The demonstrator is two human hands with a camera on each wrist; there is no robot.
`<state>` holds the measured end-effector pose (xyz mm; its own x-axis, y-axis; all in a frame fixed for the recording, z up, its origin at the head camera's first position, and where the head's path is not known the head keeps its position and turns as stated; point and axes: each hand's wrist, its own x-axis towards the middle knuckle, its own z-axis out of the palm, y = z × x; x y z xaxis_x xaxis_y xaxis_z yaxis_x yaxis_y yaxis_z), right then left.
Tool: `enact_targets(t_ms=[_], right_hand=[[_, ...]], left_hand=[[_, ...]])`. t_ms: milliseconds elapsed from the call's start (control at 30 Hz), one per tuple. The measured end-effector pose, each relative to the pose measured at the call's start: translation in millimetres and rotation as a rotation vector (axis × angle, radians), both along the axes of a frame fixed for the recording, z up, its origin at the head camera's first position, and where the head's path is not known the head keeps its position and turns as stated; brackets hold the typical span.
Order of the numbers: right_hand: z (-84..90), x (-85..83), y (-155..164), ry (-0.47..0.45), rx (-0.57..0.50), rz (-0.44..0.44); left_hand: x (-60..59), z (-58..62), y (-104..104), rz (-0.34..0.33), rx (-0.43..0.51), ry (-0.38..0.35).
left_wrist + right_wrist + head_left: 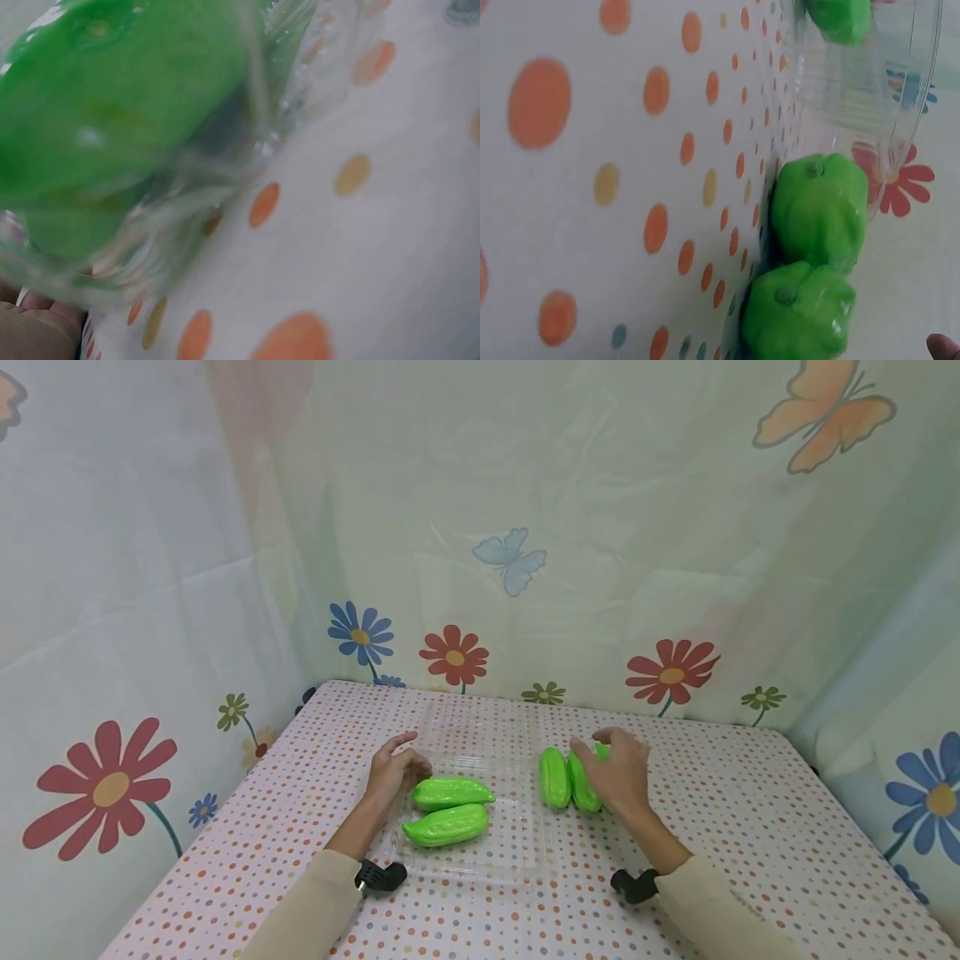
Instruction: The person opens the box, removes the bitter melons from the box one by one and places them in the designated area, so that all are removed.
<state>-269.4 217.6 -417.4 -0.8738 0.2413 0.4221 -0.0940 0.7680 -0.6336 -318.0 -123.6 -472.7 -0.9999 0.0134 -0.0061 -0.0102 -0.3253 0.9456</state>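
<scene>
A clear plastic clamshell box (517, 839) lies unfolded on the table, its lid (480, 727) toward the back. Two glossy, ridged bitter melons (447, 827) lie side by side in its near half; in the left wrist view a green melon (127, 97) fills the upper left behind clear plastic. My left hand (392, 772) is at the box's left edge, fingers loosely bent, holding nothing visible. Just right of the box, two more melons (555, 778) lie parallel. Over the rightmost one hovers my right hand (621, 770), thumb and fingers spread. One fingertip (943, 346) shows apart from both melons.
A dotted cloth (750, 827) covers the table. Behind and beside it hang curtains (600, 593) printed with flowers and butterflies. Black cameras (636, 887) sit on both wrists.
</scene>
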Motion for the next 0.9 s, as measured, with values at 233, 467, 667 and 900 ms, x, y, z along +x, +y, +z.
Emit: enact_targets(t_ms=[233, 467, 667, 900], right_hand=[[7.6, 6.6, -13.0, 0.005, -0.035, 0.085], [16.1, 11.9, -29.0, -0.011, -0.031, 0.170], [23.8, 16.9, -42.2, -0.011, -0.026, 0.268], [30.1, 28.3, -58.5, -0.081, -0.023, 0.367]], left_hand=[[0.3, -0.6, 0.1, 0.004, -0.017, -0.001], [-0.9, 0.8, 0.1, 0.019, -0.045, -0.009], [-0.5, 1.0, -0.5, 0.012, -0.032, -0.006], [0.4, 2.2, -0.2, 0.004, -0.028, -0.010]])
